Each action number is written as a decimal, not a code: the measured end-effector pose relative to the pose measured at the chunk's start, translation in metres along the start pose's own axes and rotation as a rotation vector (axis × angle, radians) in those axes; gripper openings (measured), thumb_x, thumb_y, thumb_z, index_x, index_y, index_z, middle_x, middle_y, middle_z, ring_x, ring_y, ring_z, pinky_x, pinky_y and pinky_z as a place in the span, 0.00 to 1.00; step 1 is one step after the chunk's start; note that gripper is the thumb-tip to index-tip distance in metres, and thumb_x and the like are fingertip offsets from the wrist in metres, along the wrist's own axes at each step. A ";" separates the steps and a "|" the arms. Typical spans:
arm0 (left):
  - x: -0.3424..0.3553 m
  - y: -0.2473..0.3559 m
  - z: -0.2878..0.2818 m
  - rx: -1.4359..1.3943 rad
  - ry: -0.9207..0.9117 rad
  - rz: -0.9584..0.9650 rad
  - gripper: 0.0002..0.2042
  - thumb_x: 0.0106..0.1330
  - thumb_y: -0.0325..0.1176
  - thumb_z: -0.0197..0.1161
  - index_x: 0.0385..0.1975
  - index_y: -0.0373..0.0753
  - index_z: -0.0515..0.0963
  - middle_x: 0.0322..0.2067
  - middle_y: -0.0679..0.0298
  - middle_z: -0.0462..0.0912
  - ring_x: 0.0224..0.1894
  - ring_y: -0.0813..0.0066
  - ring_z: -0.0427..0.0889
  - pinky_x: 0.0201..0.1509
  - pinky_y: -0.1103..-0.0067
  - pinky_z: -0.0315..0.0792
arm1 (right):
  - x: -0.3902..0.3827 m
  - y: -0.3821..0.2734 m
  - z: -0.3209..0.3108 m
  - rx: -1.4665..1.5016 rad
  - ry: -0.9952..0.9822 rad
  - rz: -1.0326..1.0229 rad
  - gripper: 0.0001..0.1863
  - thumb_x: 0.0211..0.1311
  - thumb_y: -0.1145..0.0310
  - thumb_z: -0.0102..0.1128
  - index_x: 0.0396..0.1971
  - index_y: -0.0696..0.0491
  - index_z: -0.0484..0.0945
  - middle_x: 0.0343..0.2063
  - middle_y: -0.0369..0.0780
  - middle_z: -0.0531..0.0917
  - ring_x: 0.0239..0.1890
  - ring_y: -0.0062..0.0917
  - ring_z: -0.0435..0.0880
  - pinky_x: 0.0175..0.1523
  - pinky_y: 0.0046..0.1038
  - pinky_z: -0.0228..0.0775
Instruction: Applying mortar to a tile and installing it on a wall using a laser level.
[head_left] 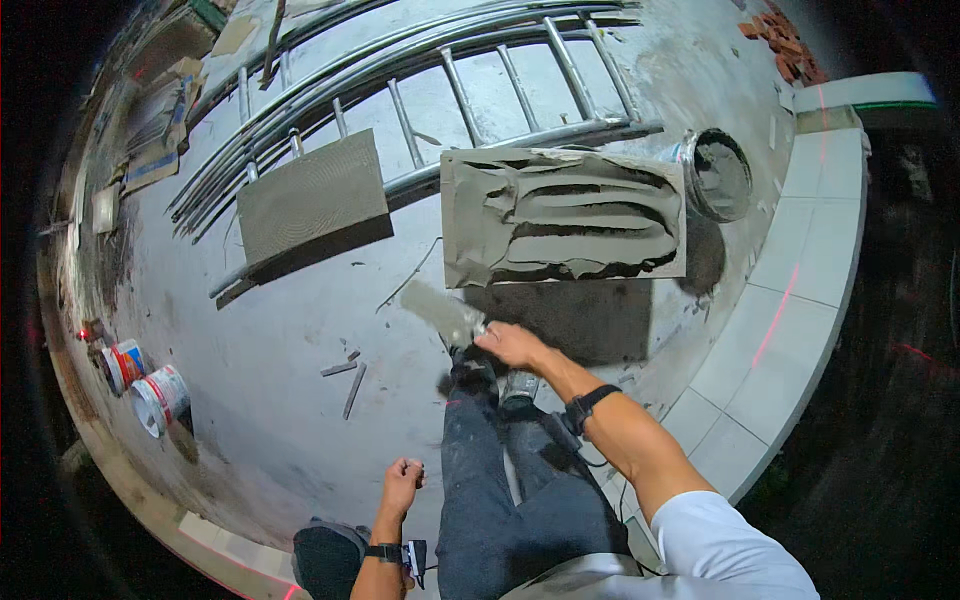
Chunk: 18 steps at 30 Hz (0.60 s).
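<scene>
**Trowel in right hand below mortar-coated tile**

Head view. The right hand (512, 345) is closed around the handle of a trowel (443, 312), fingers wrapped tight; the blade, grey with mortar, slants up and to the left of the hand, near the concrete floor (300, 330). A dark band sits on that wrist. Just above the hand, propped against a metal ladder (480, 90) that lies on its side, stands a mortar-coated tile (565, 215) — its face carries thick, uneven ridges and smears of grey mortar, not combed. The tile and the trowel are apart; the blade's tip lies just below the tile's lower left corner.

Right of the tile, and above and to the right of the hand, a mortar bucket (718, 172) lies tipped, its mouth grey inside. Well to the upper left of the right hand a second tile (312, 195) leans on the same ladder, its mortar combed in fine even lines.

The left hand (402, 483) hangs low beside the left leg, curled into a loose fist — whether it pinches anything I cannot tell. Far to its left stand two small paint cans (140, 385). A curved white tiled curb (800, 290) runs to the right of the right forearm.
</scene>
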<state>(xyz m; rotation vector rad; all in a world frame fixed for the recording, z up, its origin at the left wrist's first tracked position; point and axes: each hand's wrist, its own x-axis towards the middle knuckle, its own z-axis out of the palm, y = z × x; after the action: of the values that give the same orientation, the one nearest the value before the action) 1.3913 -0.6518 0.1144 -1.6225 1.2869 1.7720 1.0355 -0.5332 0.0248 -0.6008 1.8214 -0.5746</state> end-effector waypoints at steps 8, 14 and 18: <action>-0.008 -0.011 -0.011 0.115 0.013 -0.064 0.10 0.64 0.35 0.57 0.26 0.34 0.72 0.21 0.65 0.74 0.22 0.81 0.72 0.26 0.81 0.69 | -0.083 0.044 0.007 -0.054 0.198 0.063 0.22 0.56 0.50 0.55 0.36 0.55 0.67 0.27 0.47 0.81 0.32 0.46 0.80 0.35 0.44 0.69; 0.005 -0.030 -0.002 0.216 -0.018 -0.110 0.11 0.65 0.36 0.56 0.27 0.34 0.73 0.21 0.66 0.74 0.23 0.79 0.73 0.28 0.80 0.71 | -0.072 0.111 -0.037 -0.146 0.318 0.130 0.22 0.56 0.47 0.55 0.32 0.55 0.71 0.23 0.46 0.81 0.29 0.46 0.80 0.34 0.44 0.69; 0.008 -0.021 0.008 0.311 -0.038 -0.116 0.11 0.65 0.36 0.56 0.26 0.34 0.72 0.21 0.65 0.75 0.25 0.78 0.75 0.30 0.79 0.72 | -0.078 0.142 -0.004 -0.114 0.253 0.099 0.24 0.55 0.45 0.57 0.34 0.54 0.73 0.23 0.47 0.81 0.30 0.45 0.80 0.34 0.42 0.70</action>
<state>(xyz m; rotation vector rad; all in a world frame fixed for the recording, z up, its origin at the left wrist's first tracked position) 1.4019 -0.6365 0.0987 -1.4497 1.3453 1.4448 1.0366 -0.3755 -0.0106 -0.5285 2.1214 -0.4998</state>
